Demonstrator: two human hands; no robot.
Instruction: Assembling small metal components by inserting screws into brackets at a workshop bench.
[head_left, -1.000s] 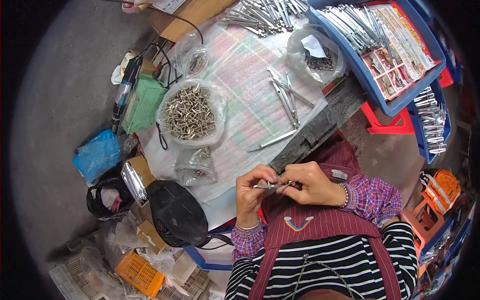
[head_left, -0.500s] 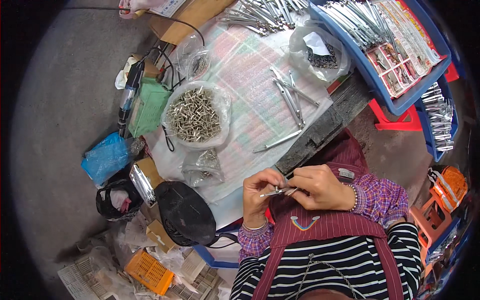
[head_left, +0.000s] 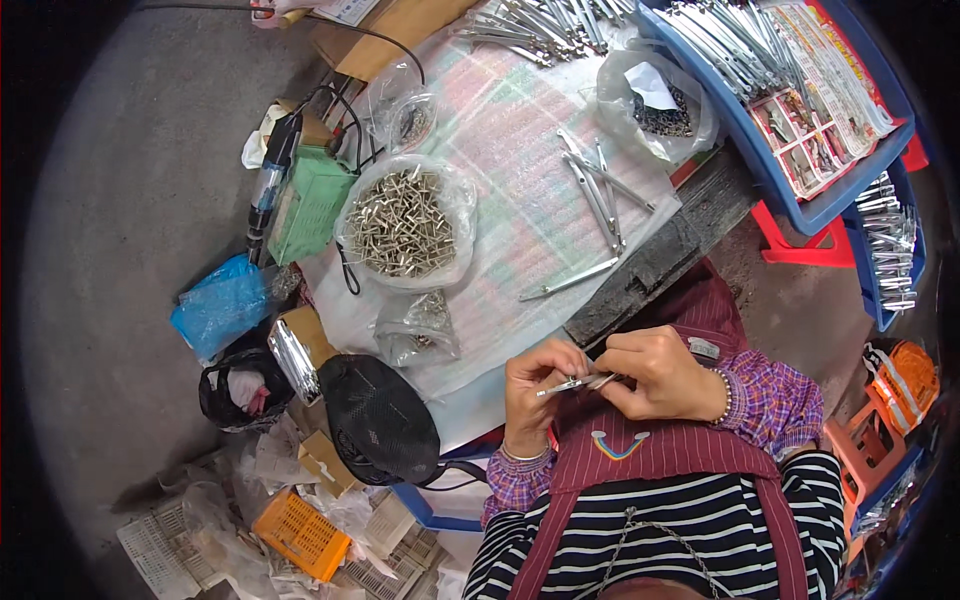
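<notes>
1. We have a slim silvery metal bar [head_left: 566,386] between both hands, over the lap, just off the table [head_left: 510,215] edge.
2. Left hand [head_left: 538,385]: fingers pinching its left end. Right hand [head_left: 655,372]: fingers gripping the other end.
3. White label [head_left: 703,347] on burgundy pinstripe cloth [head_left: 690,303]: too small for us to read.
4. Blue tray [head_left: 806,216]: red-edged sheet [head_left: 838,75], print illegible to us.

To your left, a black mesh bag [head_left: 380,420], rounded. Beyond it, a black plastic bag [head_left: 215,405], open, pale and pink cloth [head_left: 246,390] inside; crumpled blue plastic bag [head_left: 222,305] just past. Green plastic container [head_left: 312,205] farther up. Lower left: orange crate [head_left: 300,533] near a pale lattice crate [head_left: 155,550]. On your right, red stool [head_left: 805,243], partly hidden; orange bag [head_left: 905,385], pale-striped.
</notes>
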